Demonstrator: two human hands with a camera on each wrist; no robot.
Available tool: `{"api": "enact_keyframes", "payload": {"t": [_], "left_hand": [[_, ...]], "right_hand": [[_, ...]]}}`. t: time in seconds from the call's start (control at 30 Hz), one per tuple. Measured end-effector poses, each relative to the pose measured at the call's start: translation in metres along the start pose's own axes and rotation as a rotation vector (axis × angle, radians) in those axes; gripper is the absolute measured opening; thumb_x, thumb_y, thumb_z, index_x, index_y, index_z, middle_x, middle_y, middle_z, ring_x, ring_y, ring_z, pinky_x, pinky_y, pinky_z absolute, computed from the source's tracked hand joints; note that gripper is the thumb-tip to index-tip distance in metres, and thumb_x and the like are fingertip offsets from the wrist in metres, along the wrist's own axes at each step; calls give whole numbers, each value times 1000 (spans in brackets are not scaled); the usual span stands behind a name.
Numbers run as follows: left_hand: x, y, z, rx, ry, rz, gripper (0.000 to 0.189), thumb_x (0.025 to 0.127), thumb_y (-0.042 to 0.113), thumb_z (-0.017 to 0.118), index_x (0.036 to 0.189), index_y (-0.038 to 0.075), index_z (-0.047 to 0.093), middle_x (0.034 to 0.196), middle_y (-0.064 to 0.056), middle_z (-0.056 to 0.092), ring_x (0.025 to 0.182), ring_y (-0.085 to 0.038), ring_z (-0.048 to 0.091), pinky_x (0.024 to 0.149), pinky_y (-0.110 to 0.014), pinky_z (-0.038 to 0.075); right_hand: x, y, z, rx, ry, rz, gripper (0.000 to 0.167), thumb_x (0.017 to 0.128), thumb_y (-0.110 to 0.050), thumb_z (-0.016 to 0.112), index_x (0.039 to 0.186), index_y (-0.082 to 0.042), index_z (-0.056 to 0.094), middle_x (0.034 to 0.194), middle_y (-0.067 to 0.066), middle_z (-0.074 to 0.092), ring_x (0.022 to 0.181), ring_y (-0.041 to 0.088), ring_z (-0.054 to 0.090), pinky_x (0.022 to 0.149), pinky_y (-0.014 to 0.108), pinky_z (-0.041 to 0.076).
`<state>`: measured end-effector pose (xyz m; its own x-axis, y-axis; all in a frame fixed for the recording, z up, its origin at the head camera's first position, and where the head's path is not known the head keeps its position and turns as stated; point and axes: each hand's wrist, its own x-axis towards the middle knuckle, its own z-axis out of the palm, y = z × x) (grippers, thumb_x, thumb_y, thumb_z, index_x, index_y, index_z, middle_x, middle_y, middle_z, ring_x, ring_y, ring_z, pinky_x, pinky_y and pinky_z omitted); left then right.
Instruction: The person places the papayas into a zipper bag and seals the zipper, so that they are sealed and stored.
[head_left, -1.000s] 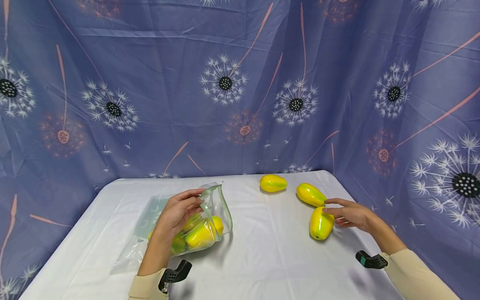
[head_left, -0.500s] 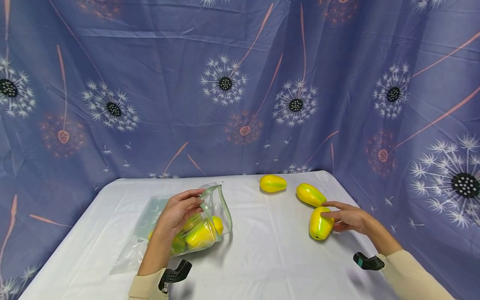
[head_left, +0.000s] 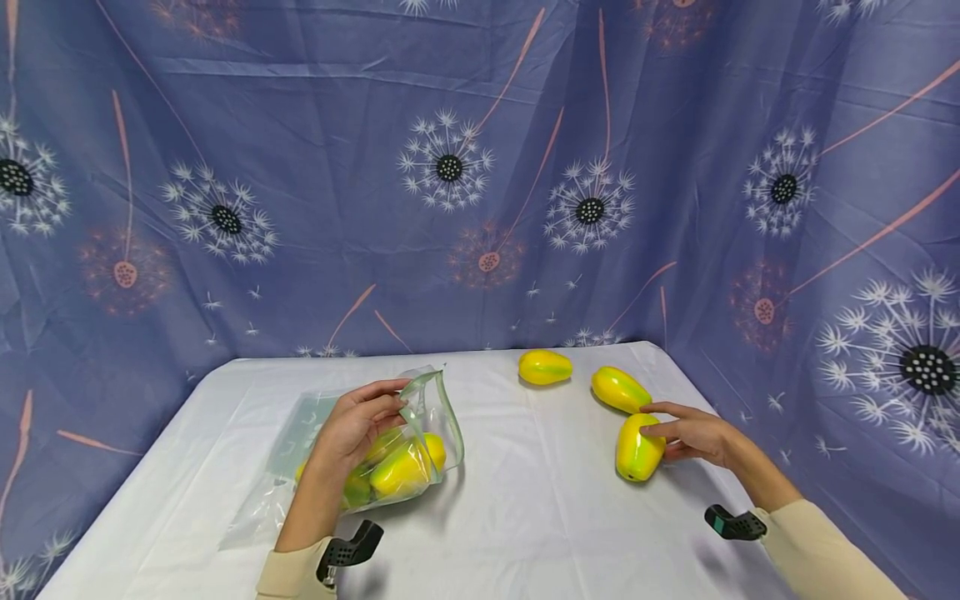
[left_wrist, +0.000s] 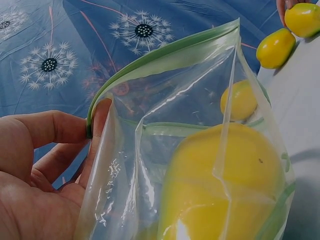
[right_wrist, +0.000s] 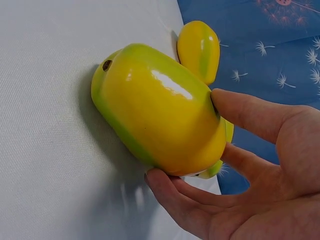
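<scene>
My left hand (head_left: 352, 429) pinches the green-edged mouth of a clear zip bag (head_left: 453, 417) and keeps it propped apart. Several papayas lie inside, one yellow papaya (head_left: 405, 471) close to the opening; my wrist hides part of the others. In the left wrist view, thumb and fingers (left_wrist: 62, 127) hold the bag's rim at one corner. On the right, my right hand (head_left: 701, 437) grips the rear end of a yellow-green papaya (head_left: 636, 458). The right wrist view shows the fingers spread around that end of the papaya (right_wrist: 155, 110), close over the white cloth.
Just behind the gripped papaya lies a second papaya (head_left: 619, 389), and another papaya (head_left: 545, 367) rests near the table's back edge. A white cloth covers the table (head_left: 525, 500). A blue dandelion-print curtain (head_left: 337, 208) hangs behind and along the right side.
My right hand has moved slightly left and its fingers have come further over the near papaya, which has shifted a little. The left hand and the bag have stayed in place.
</scene>
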<state>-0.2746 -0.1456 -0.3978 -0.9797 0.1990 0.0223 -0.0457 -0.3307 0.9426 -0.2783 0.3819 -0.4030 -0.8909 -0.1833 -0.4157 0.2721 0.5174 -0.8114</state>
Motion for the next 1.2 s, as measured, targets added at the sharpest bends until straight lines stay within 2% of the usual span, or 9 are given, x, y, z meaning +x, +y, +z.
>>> {"api": "enact_keyframes", "payload": {"t": [0.1,0.33,0.7,0.83,1.03,1.2], "left_hand": [[0,0,0,4,2,3,30,97,-7,55,120,3,72,95,-2,68,77,-11,68,76,-25,62],[-1,0,0,3,4,4,30,97,-8,56,120,2,72,99,-4,68,78,-11,69,76,-25,62],[-1,1,1,-15,11,0,31,96,-9,56,115,6,75,97,-4,69,76,-11,69,75,-25,62],[-2,1,1,-16,12,-2,31,96,-8,56,114,7,75,96,-3,69,75,-12,69,75,-25,62],[-1,1,0,-10,3,-4,30,97,-8,55,117,6,74,96,-3,69,77,-11,68,76,-25,62],[-2,1,0,-5,8,-3,30,97,-8,55,119,4,73,97,-3,68,77,-11,68,76,-25,62]], "right_hand": [[0,0,1,-5,4,-2,76,99,-31,66,157,1,29,141,26,45,99,24,58,89,41,59],[2,1,4,-2,44,23,77,97,-34,68,157,-2,32,127,17,54,98,26,61,88,42,60],[6,5,5,107,-42,12,77,100,-27,63,160,0,22,134,21,48,99,23,61,89,39,59],[6,5,7,78,-26,-6,77,100,-28,63,159,2,23,139,24,46,101,24,62,89,39,58],[3,1,10,41,22,-33,77,97,-28,67,157,3,28,134,21,54,97,23,66,89,41,60],[0,-7,13,-9,41,-56,78,96,-30,69,157,1,30,143,26,47,105,25,66,96,46,58]]}}
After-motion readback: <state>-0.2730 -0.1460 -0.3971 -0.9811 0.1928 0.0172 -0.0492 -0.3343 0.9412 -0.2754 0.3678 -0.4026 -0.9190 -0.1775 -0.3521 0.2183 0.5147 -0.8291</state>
